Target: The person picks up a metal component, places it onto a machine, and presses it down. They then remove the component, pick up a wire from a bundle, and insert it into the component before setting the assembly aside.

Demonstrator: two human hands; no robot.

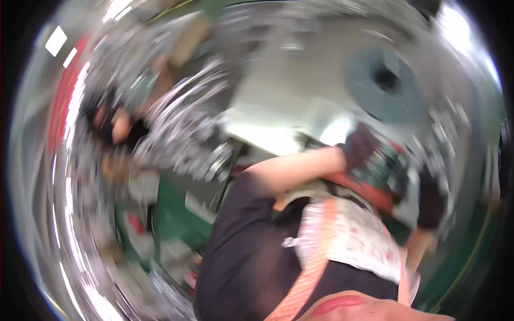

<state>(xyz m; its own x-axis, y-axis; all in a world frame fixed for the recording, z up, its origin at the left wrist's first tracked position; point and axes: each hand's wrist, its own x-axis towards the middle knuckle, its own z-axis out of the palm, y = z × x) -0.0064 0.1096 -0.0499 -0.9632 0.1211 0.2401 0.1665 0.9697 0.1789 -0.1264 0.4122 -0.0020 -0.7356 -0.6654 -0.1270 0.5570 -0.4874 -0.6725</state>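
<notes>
The whole view is smeared by motion. My left hand [364,147], in a dark glove, reaches across in front of my body to the near edge of the metal worktop [267,107]. Beside it lies a blurred green and red bundle [383,171], whose kind I cannot make out. My right hand [431,199], also dark-gloved, is on the right of that bundle. Blur hides the fingers of both hands, so whether either one grips the bundle cannot be told. A flat grey-blue disc [358,80] with a dark centre rests on the worktop beyond my hands.
Many shiny metal pieces [187,128] are heaped to the left of the worktop. Farther left, another person's hand [122,125] shows near dark clothing. The floor [179,211] is green, with blurred boxes and parts standing on it.
</notes>
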